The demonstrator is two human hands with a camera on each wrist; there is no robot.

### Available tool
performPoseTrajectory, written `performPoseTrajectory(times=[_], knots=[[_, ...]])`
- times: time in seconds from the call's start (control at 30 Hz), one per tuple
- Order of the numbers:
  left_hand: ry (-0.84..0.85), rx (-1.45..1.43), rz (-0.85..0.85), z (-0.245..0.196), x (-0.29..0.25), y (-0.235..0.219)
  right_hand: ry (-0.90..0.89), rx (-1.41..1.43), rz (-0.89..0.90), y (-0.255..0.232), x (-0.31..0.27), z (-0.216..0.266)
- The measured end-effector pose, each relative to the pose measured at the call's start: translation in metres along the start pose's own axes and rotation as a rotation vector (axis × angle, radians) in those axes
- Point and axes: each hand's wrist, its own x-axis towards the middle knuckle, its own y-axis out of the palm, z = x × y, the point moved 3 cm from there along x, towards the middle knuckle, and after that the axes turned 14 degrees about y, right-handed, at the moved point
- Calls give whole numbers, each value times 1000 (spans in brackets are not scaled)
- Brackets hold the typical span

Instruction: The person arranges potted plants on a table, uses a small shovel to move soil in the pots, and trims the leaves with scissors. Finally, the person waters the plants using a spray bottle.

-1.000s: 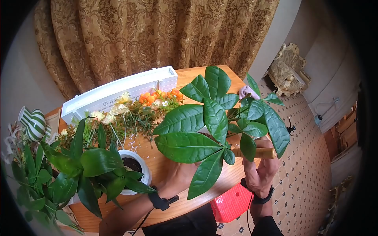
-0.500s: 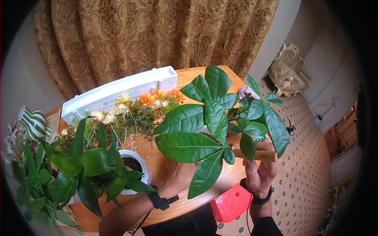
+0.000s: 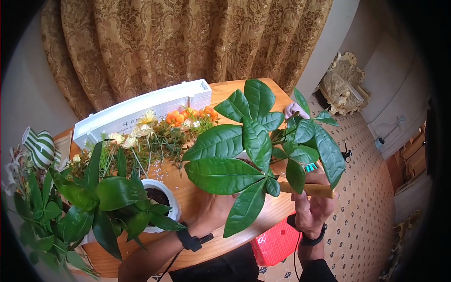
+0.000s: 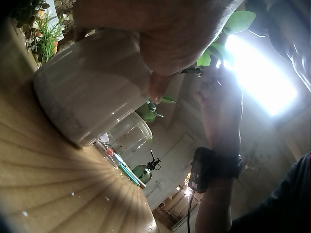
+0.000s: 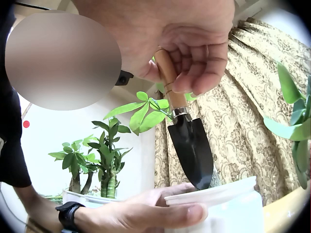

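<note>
My right hand (image 3: pixel 314 207) grips a small garden trowel by its wooden handle (image 3: pixel 314 189). In the right wrist view its black blade (image 5: pixel 192 150) points down, with the tip right at the rim of a white flowerpot (image 5: pixel 223 208). My left hand (image 3: pixel 216 214) holds that flowerpot, thumb along the outside near the rim in the right wrist view. The left wrist view shows the flowerpot's glossy wall (image 4: pixel 92 92) standing on the wood, the left hand (image 4: pixel 165 34) over its top. Broad green leaves (image 3: pixel 225 175) spread above it and hide most of it from the head view.
Another white pot (image 3: pixel 174 207) with a leafy plant stands to the left. Behind lie artificial flowers (image 3: pixel 141 131) before a long white planter box (image 3: pixel 145 110). A clear cup (image 4: pixel 133 133) and teal-coloured sticks (image 4: pixel 127 172) are beyond the flowerpot. A red stool (image 3: pixel 277 242) is below the table edge.
My right hand and the trowel handle have shifted slightly down and right, and something teal has come into sight behind the hand. My left hand stays put.
</note>
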Motion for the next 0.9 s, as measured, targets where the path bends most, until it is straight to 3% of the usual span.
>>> performPoseTrajectory(times=[0.03,0.13,0.23,0.33,0.37,0.43,0.53,0.73,0.83,0.9], knots=[[23,86,-9,-1,0,-1,-7,13,-13,0,0,-1],[-6,-6,-12,2,0,-1,-33,-30,-22,-1,0,1],[114,215,-26,-1,-3,0,-23,-13,-18,-2,1,1],[98,143,-22,0,-1,0,-6,-20,-26,-3,2,1],[-58,-269,-37,5,1,-1,-6,-20,-26,-3,2,0],[-216,-680,-50,9,5,0,-1,-82,-49,-6,2,-2],[-282,-783,-173,12,9,-4,11,-150,-23,-9,4,-6],[-337,-996,-173,16,12,-6,33,-102,22,-4,8,-1],[-345,-948,-233,17,14,-14,66,-69,28,1,9,1],[-302,-906,-164,16,11,-10,88,-70,40,2,8,0]])
